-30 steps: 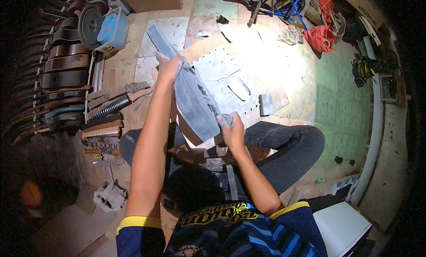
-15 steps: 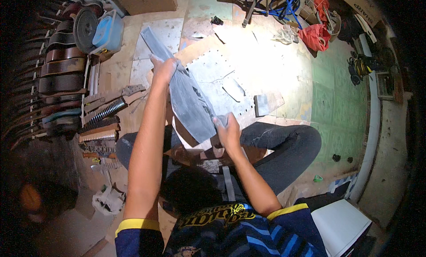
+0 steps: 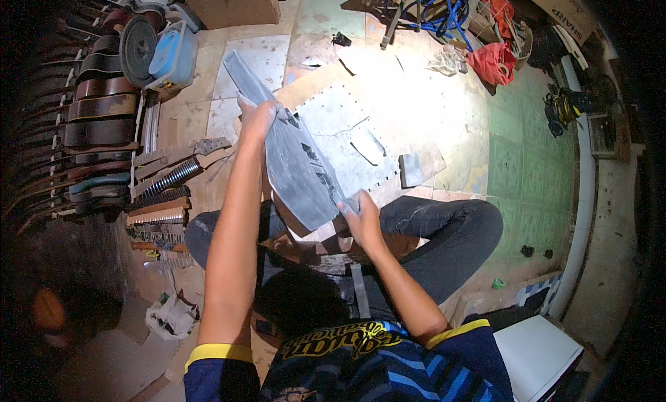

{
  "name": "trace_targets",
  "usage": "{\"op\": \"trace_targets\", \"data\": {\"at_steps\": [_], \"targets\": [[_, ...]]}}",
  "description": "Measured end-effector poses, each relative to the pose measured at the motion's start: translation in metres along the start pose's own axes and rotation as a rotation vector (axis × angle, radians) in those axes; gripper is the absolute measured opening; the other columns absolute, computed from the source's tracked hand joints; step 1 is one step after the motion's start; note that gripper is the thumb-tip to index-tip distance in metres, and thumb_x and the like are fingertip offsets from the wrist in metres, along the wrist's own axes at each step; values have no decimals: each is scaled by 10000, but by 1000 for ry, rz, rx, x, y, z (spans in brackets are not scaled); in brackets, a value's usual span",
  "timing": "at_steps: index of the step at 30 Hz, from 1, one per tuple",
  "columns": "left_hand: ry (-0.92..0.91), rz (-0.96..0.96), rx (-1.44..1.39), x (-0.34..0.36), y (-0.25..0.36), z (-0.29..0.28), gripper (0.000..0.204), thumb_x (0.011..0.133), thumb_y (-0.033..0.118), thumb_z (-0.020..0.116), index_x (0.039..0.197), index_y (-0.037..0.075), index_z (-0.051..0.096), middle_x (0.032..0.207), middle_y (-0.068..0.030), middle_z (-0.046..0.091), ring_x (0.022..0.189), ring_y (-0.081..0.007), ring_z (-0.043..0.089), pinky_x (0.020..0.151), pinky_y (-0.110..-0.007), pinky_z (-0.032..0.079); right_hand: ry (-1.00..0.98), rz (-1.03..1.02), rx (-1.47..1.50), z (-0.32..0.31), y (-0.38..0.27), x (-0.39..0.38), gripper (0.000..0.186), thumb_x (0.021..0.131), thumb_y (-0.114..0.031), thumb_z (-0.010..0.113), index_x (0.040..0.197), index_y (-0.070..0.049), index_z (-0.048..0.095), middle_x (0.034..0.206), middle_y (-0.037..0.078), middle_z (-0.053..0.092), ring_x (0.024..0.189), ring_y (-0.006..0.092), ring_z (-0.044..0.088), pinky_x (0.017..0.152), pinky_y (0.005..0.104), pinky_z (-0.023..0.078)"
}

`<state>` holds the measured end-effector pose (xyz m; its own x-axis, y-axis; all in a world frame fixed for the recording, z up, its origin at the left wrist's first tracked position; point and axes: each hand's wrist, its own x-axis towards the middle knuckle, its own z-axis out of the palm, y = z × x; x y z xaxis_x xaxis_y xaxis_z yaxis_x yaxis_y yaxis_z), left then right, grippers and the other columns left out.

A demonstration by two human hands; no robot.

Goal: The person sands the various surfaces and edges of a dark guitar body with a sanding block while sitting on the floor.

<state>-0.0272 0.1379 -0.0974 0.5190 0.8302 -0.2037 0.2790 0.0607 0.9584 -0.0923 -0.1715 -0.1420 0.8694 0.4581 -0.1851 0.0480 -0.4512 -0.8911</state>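
I see a long grey, dusty guitar-like piece (image 3: 302,183) slanting from upper left to lower middle, with dark openings along its right edge and a narrow end pointing away from me. My left hand (image 3: 260,117) is closed around its upper part, where the narrow end begins. At the lower right edge, my right hand (image 3: 361,218) has curled fingers around something grey that I cannot make out clearly. Beneath lie a pale perforated sheet (image 3: 336,107) and cardboard (image 3: 430,163), with a small grey block (image 3: 409,170) to the right.
Guitar bodies (image 3: 100,110) line the left side, near necks (image 3: 173,176) and a blue plastic bin (image 3: 170,58). At the back are a cardboard box (image 3: 229,1), blue tubing (image 3: 451,13) and a red bag (image 3: 492,65). A white box (image 3: 527,353) sits at lower right.
The grey piece has shifted slightly toward me, and my right hand has moved a little down along its edge. My left hand keeps its hold.
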Motion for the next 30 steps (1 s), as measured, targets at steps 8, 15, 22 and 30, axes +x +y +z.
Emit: {"op": "trace_targets", "data": {"at_steps": [8,15,22,30], "targets": [[-44,16,-68,18,-19,-11,413,639,-42,629,1028,-41,488,650,-114,607,565,-255,630,547,-368,555,-19,37,71,2,-4,-2,325,862,-169,762,824,13,496,788,161,513,727,274,499,687,392,435],[-33,30,-76,-26,22,15,436,635,-33,614,1048,-28,476,722,-120,615,626,-265,641,580,-395,569,23,86,75,-5,6,-7,308,864,-173,762,847,14,517,798,166,529,733,279,515,691,391,440],[-102,-123,-9,-3,9,9,484,610,-24,618,1075,-26,484,904,-156,627,743,-281,654,589,-408,567,107,44,106,0,-1,-7,324,863,-187,767,839,15,516,790,180,535,723,310,525,679,406,445],[-272,-269,42,2,9,10,1122,653,87,650,1531,-58,-33,1276,-316,478,1033,-417,619,843,-515,556,133,16,74,-3,10,-9,318,875,-202,761,853,19,534,806,191,557,719,312,536,678,409,448]]}}
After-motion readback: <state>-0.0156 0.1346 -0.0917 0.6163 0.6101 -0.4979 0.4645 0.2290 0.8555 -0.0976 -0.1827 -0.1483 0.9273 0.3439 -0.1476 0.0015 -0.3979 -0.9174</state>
